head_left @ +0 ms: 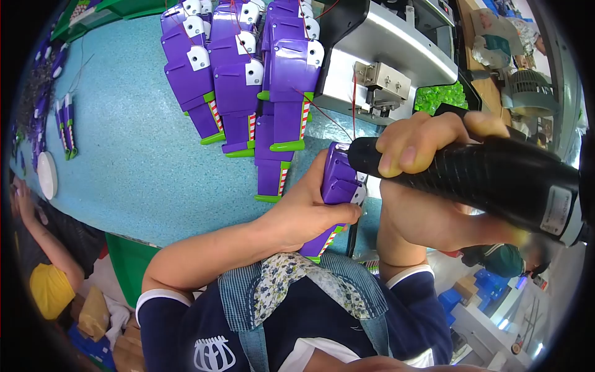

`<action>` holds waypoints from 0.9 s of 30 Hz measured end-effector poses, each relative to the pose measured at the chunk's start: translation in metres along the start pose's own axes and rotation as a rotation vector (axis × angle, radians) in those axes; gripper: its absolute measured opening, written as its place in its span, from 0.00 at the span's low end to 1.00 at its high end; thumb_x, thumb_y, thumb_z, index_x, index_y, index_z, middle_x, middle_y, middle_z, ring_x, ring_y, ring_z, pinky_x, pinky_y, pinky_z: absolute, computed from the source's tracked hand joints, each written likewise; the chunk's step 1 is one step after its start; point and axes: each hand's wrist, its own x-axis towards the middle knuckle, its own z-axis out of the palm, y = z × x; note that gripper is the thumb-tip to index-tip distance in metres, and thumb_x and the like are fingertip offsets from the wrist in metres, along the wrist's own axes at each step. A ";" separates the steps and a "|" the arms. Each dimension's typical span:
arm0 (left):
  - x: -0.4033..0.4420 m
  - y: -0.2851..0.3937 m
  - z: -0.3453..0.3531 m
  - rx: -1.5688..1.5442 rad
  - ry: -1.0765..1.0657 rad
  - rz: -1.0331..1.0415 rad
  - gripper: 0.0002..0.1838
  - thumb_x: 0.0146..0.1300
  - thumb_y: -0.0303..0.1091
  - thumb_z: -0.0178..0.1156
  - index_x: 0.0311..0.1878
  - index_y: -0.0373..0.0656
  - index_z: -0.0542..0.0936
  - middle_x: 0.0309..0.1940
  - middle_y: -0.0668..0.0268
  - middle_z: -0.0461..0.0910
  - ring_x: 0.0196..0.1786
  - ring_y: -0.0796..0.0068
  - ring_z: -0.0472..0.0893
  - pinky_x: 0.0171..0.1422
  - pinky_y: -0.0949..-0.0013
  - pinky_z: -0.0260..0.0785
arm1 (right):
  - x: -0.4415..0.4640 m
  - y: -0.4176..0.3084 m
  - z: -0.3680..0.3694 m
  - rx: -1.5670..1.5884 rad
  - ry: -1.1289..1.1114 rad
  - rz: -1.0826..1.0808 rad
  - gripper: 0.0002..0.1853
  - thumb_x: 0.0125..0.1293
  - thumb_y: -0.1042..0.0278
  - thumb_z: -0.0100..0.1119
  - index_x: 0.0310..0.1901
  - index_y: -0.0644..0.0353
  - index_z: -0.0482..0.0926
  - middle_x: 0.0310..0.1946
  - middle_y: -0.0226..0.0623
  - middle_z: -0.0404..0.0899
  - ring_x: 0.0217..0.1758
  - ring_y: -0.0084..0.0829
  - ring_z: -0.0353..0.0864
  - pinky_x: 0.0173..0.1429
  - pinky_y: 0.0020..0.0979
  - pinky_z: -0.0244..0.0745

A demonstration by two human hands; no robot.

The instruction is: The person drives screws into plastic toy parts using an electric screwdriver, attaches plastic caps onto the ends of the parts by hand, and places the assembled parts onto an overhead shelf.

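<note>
My left hand (310,208) is wrapped around a purple toy leg (339,177) with white side pieces and a green and red-striped lower end. Closed around the barrel of a black electric screwdriver (489,180) is my right hand (427,155). The screwdriver's nose is at the upper end of the toy leg; its bit is hidden, so I cannot tell whether it touches a screw. Just beyond my left hand, several more purple toy legs (288,71) lie in overlapping rows, with thin red wires coming from them.
A silver and black machine (396,43) with a metal block stands at the back right, beside bright green pieces (441,98). On the blue tabletop (136,142) are small purple parts (65,127) and a white oval dish (47,175). A co-worker's arm (46,239) is at left.
</note>
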 end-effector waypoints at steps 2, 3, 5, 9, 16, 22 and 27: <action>0.003 0.000 -0.002 -0.016 0.003 0.031 0.36 0.48 0.19 0.64 0.62 0.41 0.60 0.37 0.66 0.73 0.35 0.77 0.76 0.39 0.72 0.72 | 0.014 -0.007 -0.005 -0.015 -0.012 -0.073 0.53 0.51 0.13 0.34 0.59 0.59 0.64 0.27 0.39 0.75 0.24 0.31 0.73 0.35 0.35 0.70; 0.003 0.002 -0.002 -0.013 0.002 0.033 0.36 0.48 0.19 0.64 0.62 0.41 0.60 0.37 0.66 0.73 0.35 0.77 0.76 0.39 0.72 0.72 | 0.024 -0.012 -0.007 -0.027 -0.024 -0.140 0.53 0.52 0.13 0.33 0.59 0.60 0.65 0.28 0.39 0.75 0.25 0.31 0.73 0.35 0.35 0.70; 0.002 0.006 -0.002 -0.056 0.056 -0.011 0.36 0.48 0.18 0.64 0.61 0.41 0.61 0.37 0.66 0.74 0.36 0.77 0.77 0.39 0.71 0.73 | 0.039 -0.016 -0.014 -0.029 -0.004 -0.215 0.49 0.57 0.17 0.31 0.55 0.60 0.70 0.27 0.41 0.76 0.26 0.33 0.74 0.35 0.34 0.71; 0.004 0.005 -0.002 -0.087 0.032 -0.024 0.34 0.49 0.18 0.64 0.60 0.40 0.61 0.37 0.65 0.75 0.36 0.76 0.78 0.39 0.71 0.74 | 0.043 0.000 -0.026 -0.030 -0.019 -0.208 0.49 0.55 0.15 0.34 0.54 0.59 0.70 0.28 0.41 0.76 0.26 0.33 0.75 0.34 0.34 0.70; 0.008 0.001 0.001 -0.070 0.019 0.009 0.34 0.50 0.17 0.63 0.60 0.40 0.60 0.36 0.64 0.75 0.33 0.76 0.78 0.37 0.71 0.73 | 0.006 -0.021 0.002 0.010 -0.020 -0.045 0.51 0.52 0.15 0.39 0.59 0.60 0.62 0.27 0.40 0.74 0.22 0.32 0.72 0.33 0.35 0.69; 0.008 0.000 0.001 -0.092 0.007 0.048 0.35 0.50 0.16 0.63 0.61 0.39 0.59 0.36 0.64 0.74 0.32 0.76 0.77 0.35 0.71 0.71 | 0.000 -0.002 0.003 -0.022 -0.047 -0.069 0.51 0.52 0.14 0.37 0.58 0.61 0.64 0.26 0.39 0.74 0.23 0.33 0.74 0.33 0.35 0.70; 0.008 0.000 0.004 -0.099 0.040 0.079 0.33 0.51 0.16 0.62 0.59 0.39 0.60 0.35 0.64 0.75 0.32 0.76 0.78 0.36 0.71 0.72 | 0.001 -0.002 0.005 0.004 -0.044 -0.044 0.51 0.53 0.15 0.36 0.59 0.60 0.64 0.26 0.39 0.74 0.22 0.32 0.74 0.32 0.35 0.70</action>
